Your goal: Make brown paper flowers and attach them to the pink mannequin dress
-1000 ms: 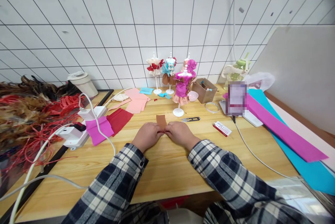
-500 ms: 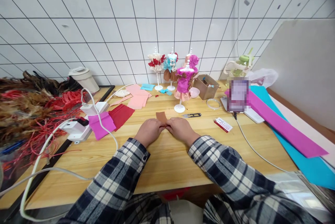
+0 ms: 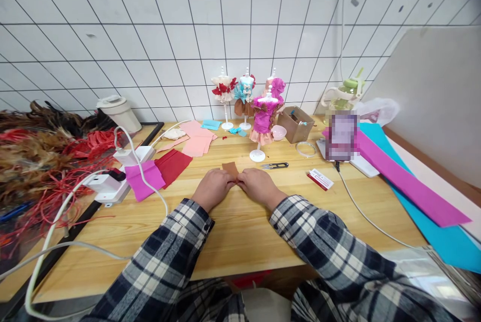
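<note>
A small brown piece of crepe paper is pinched between both hands above the middle of the wooden table. My left hand grips its lower left edge, fingers closed. From the other side my right hand pinches the same edge, thumbs almost meeting. The paper's upper part sticks up past the fingers; its lower edge is hidden by them. Just beyond my right hand lie thread snips with black handles. Behind them stands a mini dress form in magenta and peach paper.
More dressed forms stand by the tiled wall. Magenta, red and pink sheets lie left, beside power strips with looping cables. To the right are a cardboard box, a glue box, a phone and long paper strips.
The brown paper's upper part leans slightly more to the left. Both hands keep their pinch in nearly the same place. The camera view has shifted a little.
</note>
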Tool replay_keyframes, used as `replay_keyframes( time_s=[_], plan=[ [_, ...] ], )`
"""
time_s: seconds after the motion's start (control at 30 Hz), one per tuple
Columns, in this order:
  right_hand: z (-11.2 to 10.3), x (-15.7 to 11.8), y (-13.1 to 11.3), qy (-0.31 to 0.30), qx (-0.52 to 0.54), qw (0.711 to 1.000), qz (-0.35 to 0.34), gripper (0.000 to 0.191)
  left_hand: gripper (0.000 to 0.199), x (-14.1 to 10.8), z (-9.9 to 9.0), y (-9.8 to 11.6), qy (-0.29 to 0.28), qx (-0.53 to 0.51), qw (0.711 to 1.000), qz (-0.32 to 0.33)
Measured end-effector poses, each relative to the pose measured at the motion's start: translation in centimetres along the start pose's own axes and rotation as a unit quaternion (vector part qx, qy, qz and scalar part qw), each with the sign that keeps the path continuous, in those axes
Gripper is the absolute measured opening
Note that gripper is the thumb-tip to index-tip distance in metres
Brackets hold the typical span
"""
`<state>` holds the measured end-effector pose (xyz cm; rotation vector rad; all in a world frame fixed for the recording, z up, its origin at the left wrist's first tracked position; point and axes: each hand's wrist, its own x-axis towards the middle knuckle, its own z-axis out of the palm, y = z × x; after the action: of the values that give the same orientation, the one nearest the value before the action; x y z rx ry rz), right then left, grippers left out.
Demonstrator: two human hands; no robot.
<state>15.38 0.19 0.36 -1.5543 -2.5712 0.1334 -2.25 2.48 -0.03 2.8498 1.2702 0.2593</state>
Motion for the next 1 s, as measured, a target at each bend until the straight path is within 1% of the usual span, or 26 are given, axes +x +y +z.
replay_keyframes(
  time_s=[0.23,0.43,0.63,0.83,1.0],
  plan=[
    [0.49,0.13,0.21,-0.011,0.006,1.0,0.003,0.033,0.023,-0.08,-0.16,0.06,0.004,-0.004,1.0,0.001],
    [0.25,-0.07,0.12,-0.001,0.007,1.0,0.002,0.034,0.023,-0.01,-0.21,0.24,0.0,-0.016,1.0,0.001],
    [0.21,-0.05,0.09,-0.007,-0.002,1.0,0.008,0.034,0.023,0.0,0.09,0.1,-0.001,-0.023,1.0,-0.011],
    [0.15,0.01,0.0,-0.019,-0.008,1.0,0.014,0.034,0.025,-0.12,0.22,0.09,0.017,-0.024,1.0,-0.002],
    [0.04,-0.09,-0.13,0.005,-0.005,1.0,-0.006,0.032,0.024,-0.15,-0.04,0.24,0.009,-0.007,1.0,-0.004]
  ],
)
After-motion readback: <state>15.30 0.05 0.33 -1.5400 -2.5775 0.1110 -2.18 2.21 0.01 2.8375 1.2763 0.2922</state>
